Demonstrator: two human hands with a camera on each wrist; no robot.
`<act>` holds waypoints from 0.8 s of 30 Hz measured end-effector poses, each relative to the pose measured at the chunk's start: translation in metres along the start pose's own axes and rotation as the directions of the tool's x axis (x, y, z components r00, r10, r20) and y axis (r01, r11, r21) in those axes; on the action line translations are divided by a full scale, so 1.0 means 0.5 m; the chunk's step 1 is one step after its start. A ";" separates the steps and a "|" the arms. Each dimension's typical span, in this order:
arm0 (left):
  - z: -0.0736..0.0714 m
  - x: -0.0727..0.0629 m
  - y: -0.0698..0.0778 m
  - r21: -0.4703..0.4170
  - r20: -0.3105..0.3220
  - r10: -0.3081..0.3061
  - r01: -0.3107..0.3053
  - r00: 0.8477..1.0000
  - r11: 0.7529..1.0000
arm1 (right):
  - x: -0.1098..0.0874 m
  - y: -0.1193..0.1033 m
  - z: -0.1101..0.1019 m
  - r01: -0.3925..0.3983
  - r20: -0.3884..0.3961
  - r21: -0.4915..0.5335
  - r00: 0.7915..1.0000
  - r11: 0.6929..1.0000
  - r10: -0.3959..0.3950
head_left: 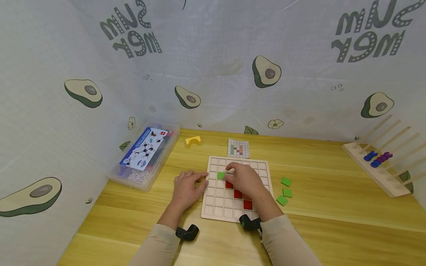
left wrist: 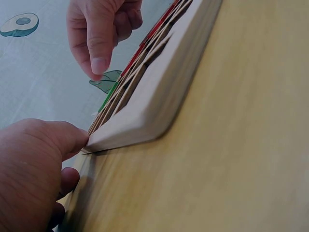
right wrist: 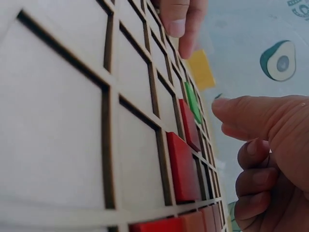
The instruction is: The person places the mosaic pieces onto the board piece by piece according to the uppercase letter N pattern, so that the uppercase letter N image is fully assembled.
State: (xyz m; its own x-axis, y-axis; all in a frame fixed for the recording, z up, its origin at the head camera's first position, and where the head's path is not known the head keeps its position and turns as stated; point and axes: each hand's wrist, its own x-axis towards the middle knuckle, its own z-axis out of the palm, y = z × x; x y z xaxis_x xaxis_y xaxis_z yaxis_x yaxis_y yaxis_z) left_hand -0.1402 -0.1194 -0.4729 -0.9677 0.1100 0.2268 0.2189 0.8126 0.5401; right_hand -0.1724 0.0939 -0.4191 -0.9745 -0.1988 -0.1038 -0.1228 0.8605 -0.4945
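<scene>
A wooden grid board (head_left: 209, 210) lies on the table. Set in its cells are a green tile (head_left: 221, 176) and several red tiles (head_left: 237, 194) in a diagonal run. Brownish tiles (right wrist: 193, 221) show in the right wrist view, under the arm in the head view. My left hand (head_left: 187, 189) touches the board's left edge with thumb and forefinger. Over the board, beside the green tile, hovers my right hand (head_left: 247, 181); its thumb and forefinger are apart, and no tile shows between them. Loose green tiles (head_left: 287, 193) lie right of the board.
Behind the board lies a printed pattern card (head_left: 238, 148). A yellow arch block (head_left: 193, 141) stands at the back left, near a clear plastic box (head_left: 143, 157). At far right is a wooden peg rack (head_left: 377, 170) with blue and purple beads.
</scene>
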 end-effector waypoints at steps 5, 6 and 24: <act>0.000 -0.001 0.001 0.002 -0.011 0.004 -0.004 1.000 1.000 | -0.015 0.009 -0.014 -0.045 0.004 0.051 0.999 0.998 0.045; 0.000 -0.001 0.001 0.001 -0.012 0.004 -0.004 1.000 1.000 | -0.019 0.011 -0.017 -0.041 0.000 0.054 0.999 0.998 0.041; 0.003 -0.001 0.000 -0.002 -0.015 0.006 -0.006 1.000 1.000 | -0.091 0.082 -0.071 -0.069 -0.005 0.112 0.998 0.991 0.070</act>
State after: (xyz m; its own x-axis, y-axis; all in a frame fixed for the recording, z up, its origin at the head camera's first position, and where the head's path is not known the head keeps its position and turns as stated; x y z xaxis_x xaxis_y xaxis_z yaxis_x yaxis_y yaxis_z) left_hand -0.1397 -0.1187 -0.4744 -0.9646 0.1061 0.2416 0.2246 0.8107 0.5406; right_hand -0.1395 0.1550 -0.4039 -0.9817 -0.1358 -0.1338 -0.0336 0.8141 -0.5798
